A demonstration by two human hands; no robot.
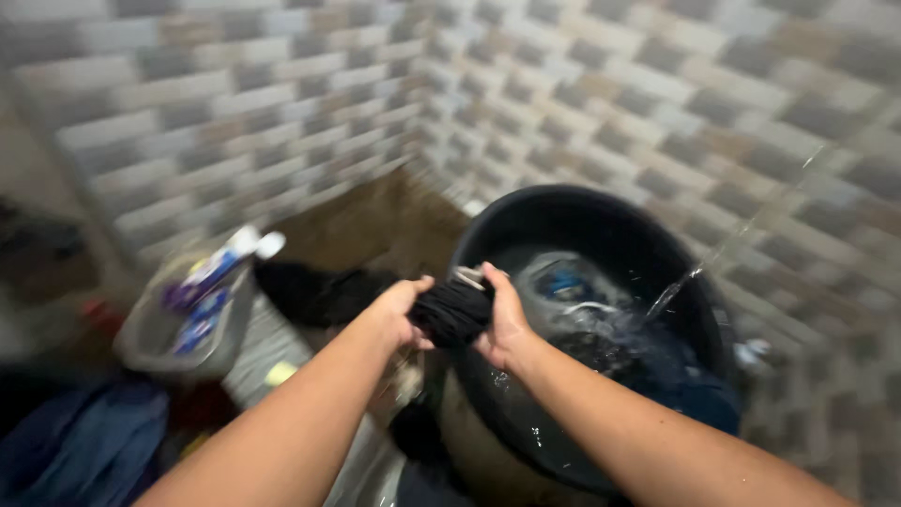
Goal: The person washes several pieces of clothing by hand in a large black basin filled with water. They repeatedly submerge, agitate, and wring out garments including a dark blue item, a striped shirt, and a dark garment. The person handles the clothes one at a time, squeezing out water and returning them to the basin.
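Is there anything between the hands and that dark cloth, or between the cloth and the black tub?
Nothing visible. Left hand and right hand already grip the twisted dark cloth, held over the black tub's near rim.

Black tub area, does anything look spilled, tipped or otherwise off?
A thin water stream arcs into the black tub from the right. Both hands, left hand and right hand, grip a twisted dark cloth over its rim. Nothing looks tipped.

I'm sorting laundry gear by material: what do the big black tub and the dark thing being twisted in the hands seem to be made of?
The tub looks like moulded plastic: smooth, slightly glossy black wall with a rounded rim. The dark bundle gripped between left hand and right hand looks like wet fabric, matte and twisted into folds; the fibre cannot be told.
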